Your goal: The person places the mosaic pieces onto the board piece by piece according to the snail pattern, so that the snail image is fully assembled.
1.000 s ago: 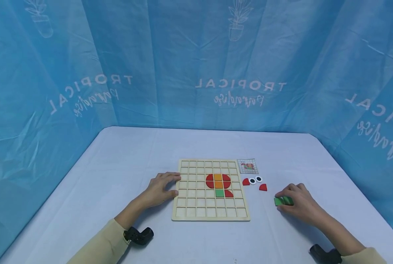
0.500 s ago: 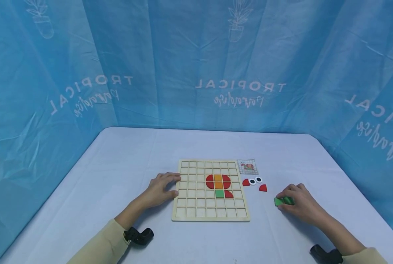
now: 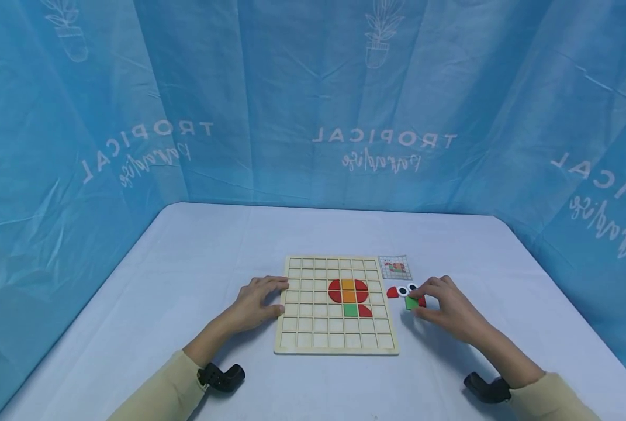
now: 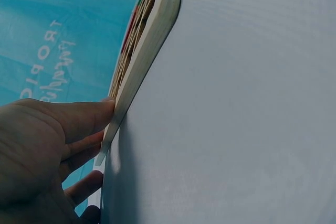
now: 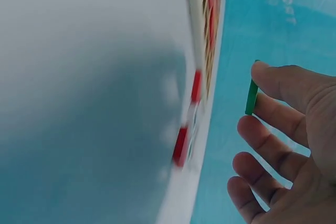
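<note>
My right hand (image 3: 452,310) pinches a green square tile (image 3: 411,303) between thumb and forefinger, over the loose pieces right of the board. In the right wrist view the tile (image 5: 252,95) shows edge-on, the other fingers spread below it. A pale wooden grid board (image 3: 336,351) lies in the middle of the table. It bears red quarter-round pieces (image 3: 362,296), two orange squares (image 3: 348,290) and one green square (image 3: 350,310). My left hand (image 3: 255,301) rests with extended fingers and thumb touching the board's left edge; in the left wrist view its thumb (image 4: 92,116) meets the rim.
Beside the board lie a red quarter-round (image 3: 392,292), two white eye discs (image 3: 403,290) and another red quarter-round (image 3: 422,301), partly covered by my right hand. A small pattern card (image 3: 395,267) is at the board's upper right corner. Blue curtains surround the white-covered table.
My right hand has moved left from the green pieces on the right, carrying a green square tile toward the board. The left hand has stayed at the board's edge.
</note>
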`<state>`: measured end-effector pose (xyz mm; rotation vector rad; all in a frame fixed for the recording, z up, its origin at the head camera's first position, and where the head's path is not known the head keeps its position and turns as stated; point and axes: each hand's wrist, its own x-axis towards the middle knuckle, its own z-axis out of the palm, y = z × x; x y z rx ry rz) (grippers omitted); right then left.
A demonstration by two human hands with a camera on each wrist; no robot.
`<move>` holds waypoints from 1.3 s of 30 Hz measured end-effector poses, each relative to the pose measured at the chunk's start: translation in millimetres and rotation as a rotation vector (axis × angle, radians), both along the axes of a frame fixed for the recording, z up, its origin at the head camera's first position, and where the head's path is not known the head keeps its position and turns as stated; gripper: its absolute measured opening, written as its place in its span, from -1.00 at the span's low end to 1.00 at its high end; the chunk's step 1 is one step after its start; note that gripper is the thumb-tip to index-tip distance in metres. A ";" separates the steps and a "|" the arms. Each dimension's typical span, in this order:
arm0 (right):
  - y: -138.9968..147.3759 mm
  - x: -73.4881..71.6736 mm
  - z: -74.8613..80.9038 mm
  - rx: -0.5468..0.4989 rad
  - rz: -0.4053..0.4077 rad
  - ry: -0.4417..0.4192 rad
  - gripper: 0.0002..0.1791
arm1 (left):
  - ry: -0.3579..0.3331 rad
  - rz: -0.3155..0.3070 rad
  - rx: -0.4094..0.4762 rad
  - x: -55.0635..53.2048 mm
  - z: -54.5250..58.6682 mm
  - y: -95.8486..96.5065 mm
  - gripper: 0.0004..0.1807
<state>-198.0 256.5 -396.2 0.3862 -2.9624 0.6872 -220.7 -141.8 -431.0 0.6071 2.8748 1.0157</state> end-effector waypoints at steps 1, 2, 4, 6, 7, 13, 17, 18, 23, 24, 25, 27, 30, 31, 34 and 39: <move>-5.8 -1.3 0.7 -0.012 0.011 -0.001 -0.70 | 0.001 0.000 0.000 0.2 -0.2 0.0 -0.48; -11.6 -2.8 1.4 -0.021 0.023 -0.002 -0.69 | 0.000 0.000 0.002 0.3 -0.5 0.0 -0.48; -24.0 -5.7 2.6 -0.040 0.050 -0.002 -0.69 | -0.002 0.001 0.004 0.9 -0.2 -0.2 -0.47; -36.7 -8.6 3.5 -0.050 0.077 0.008 -0.69 | 0.003 0.000 0.000 1.3 0.1 -0.6 -0.46; -43.1 -10.2 3.9 -0.056 0.092 0.013 -0.70 | 0.002 0.001 0.002 1.5 0.6 -0.7 -0.46; -78.6 -19.1 1.4 -0.069 0.142 0.055 -0.73 | -0.004 0.004 0.016 1.7 2.9 -0.5 -0.46; -98.9 -22.2 -4.3 -0.043 0.156 0.070 -0.73 | 0.001 0.001 0.010 1.0 2.1 -0.1 -0.46; -103.0 -22.6 -6.2 -0.034 0.151 0.070 -0.73 | 0.002 0.001 0.008 0.9 1.8 -0.1 -0.47; -117.8 -23.7 -14.1 -0.026 0.141 0.059 -0.75 | -0.006 0.005 0.006 0.4 0.6 -0.4 -0.46; -119.8 -23.7 -15.4 -0.026 0.142 0.057 -0.75 | -0.003 0.005 0.002 0.3 0.3 -0.5 -0.46; -121.5 -23.8 -16.5 -0.027 0.145 0.058 -0.74 | -0.005 0.005 0.001 0.4 0.5 -0.4 -0.46; -124.3 -23.8 -18.3 -0.023 0.153 0.056 -0.74 | -0.008 0.008 0.002 0.5 0.8 -0.1 -0.46; -127.8 -23.6 -20.6 -0.004 0.165 0.051 -0.75 | -0.011 0.011 0.003 0.5 0.6 0.4 -0.45; -128.7 -23.4 -21.1 0.005 0.169 0.049 -0.75 | -0.018 0.013 0.006 0.5 0.5 0.7 -0.45; -131.0 -23.0 -22.4 0.028 0.177 0.051 -0.76 | -0.016 0.013 0.005 0.0 -0.4 0.8 -0.45; -133.0 -23.4 -24.4 0.061 0.192 0.082 -0.76 | -0.009 0.007 0.005 -0.7 -0.7 0.3 -0.45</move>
